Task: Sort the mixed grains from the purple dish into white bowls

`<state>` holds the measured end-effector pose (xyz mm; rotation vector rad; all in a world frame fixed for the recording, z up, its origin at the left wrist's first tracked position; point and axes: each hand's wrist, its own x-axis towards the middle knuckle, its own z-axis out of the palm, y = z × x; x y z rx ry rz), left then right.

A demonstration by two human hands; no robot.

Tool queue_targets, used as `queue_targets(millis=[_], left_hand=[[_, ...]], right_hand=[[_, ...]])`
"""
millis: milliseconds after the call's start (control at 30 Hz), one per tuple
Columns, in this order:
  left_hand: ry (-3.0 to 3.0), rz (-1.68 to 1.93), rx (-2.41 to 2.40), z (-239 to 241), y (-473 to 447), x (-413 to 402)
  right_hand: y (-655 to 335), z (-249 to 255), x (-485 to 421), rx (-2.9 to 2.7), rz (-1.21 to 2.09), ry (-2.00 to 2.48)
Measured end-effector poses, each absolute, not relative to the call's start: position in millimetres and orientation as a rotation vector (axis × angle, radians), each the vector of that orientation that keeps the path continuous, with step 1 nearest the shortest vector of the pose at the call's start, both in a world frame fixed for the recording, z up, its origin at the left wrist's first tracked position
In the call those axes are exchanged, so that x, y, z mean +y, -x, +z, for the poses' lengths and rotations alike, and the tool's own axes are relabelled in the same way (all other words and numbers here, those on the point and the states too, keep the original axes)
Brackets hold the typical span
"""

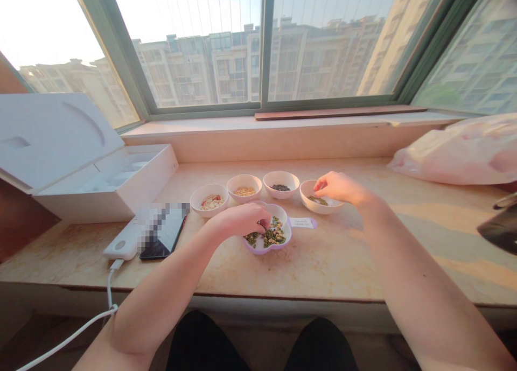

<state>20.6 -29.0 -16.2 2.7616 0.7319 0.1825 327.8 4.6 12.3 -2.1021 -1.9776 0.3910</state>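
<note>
In the head view, the person's two hands work well apart from each other above a marble-patterned bench (343, 263). The left hand (244, 220) reaches over a scalloped, lilac-rimmed dish (271, 250), its fingers curled down toward a mix of green beans and yellow grains; whether the fingertips grip any of it cannot be told. The right hand (337, 187) hangs over the rightmost of four small white bowls, its fingers bent close together above the green beans (318, 200); whether it holds any cannot be told either. These bowls stand in a shallow arc just behind the dish, and the other three hold, from left to right, pale and reddish pieces (212, 201), yellow grains (244, 190) and dark beans (280, 188). A small label card (302, 223) lies beside the dish, on its right. To the left are a smartphone (172, 239), partly pixelated, a white power bank (123, 242) with a white cable (64, 336) plugged in, and an open white box (139, 198). A translucent plastic bag (464, 150) sits at the far right, and apartment buildings (226, 69) show through the window (265, 48) behind the bench.
</note>
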Motion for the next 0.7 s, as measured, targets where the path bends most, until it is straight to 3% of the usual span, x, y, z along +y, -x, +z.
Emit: queue_targets(millis=[267,433,700], left_hand=[[-2.742,0.093,0.861,-3.5,-20.3,-35.3],[-2.731,0.278,0.910,2.8,-20.5,-40.3],[-2.727,0.846,0.989,8.5,-20.6,-38.0]], right_hand=[[-321.3,19.6,-0.1,-1.951,0.410,2.143],[-306.2,22.6,-6.8,-1.960,0.398,1.886],[-271.7,20.6,-29.9,-2.052,1.069,1.316]])
